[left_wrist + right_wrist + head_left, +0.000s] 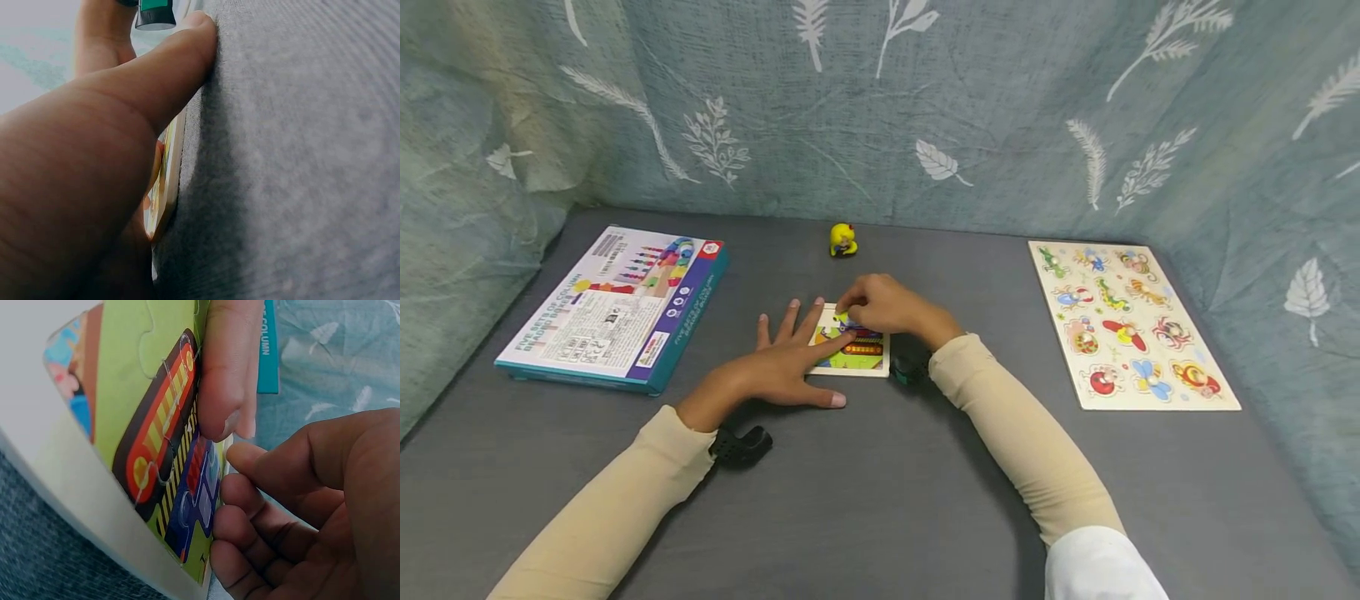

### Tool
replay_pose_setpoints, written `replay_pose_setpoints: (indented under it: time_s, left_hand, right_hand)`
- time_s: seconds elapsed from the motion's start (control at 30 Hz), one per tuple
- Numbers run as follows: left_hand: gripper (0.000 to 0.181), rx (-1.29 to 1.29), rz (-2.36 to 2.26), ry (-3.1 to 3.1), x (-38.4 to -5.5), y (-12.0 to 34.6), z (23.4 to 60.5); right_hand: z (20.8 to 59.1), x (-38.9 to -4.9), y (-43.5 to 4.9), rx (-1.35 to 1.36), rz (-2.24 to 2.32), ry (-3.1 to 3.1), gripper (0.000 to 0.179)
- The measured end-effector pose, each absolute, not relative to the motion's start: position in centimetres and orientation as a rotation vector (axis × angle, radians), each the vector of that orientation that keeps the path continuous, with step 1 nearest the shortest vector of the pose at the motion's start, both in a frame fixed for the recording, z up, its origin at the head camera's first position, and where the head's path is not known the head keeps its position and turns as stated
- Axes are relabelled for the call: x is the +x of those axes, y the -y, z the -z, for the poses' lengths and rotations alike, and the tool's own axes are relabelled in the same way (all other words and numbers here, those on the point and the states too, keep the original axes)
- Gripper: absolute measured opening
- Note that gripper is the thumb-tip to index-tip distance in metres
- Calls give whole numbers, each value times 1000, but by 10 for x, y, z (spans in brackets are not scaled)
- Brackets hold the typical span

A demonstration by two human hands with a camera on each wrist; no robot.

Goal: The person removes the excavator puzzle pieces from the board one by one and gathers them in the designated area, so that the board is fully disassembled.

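Teal-grey fabric curtain w/ white leaf prints hangs behind the grey cloth-covered table; teal, purple & white rectangular box lies flat at L; thin cream rectangular board w/ colourful bug pics lies at R; left hand, palm down, has its fingers spread wide; right hand has its fingers curled in, narrow (can't tell if they pinch a pc); small cream-rimmed picture puzzle lies mid-table under both hands, left index across it, right fingertips near its far edge; tiny yellow rounded toy stands beyond it.
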State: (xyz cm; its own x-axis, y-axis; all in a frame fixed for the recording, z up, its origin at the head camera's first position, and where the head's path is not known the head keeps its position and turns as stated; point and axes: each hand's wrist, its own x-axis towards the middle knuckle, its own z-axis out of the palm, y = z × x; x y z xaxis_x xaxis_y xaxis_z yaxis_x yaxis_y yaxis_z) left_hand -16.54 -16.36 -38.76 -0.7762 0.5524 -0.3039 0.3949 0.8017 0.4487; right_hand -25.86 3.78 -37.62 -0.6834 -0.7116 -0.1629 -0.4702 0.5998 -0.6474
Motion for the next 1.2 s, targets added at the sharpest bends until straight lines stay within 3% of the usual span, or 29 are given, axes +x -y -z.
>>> replay_pose_setpoints:
  time_s: [0.5, 1.2]
  left_hand:
    - [93, 691, -422, -2581, -165, 182, 381]
    - [92, 704, -486, -2576, -165, 161, 390]
  right_hand:
    - [378, -259, -14, -977, 834, -2430, 31]
    - [377, -260, -31, -981, 784, -2440, 32]
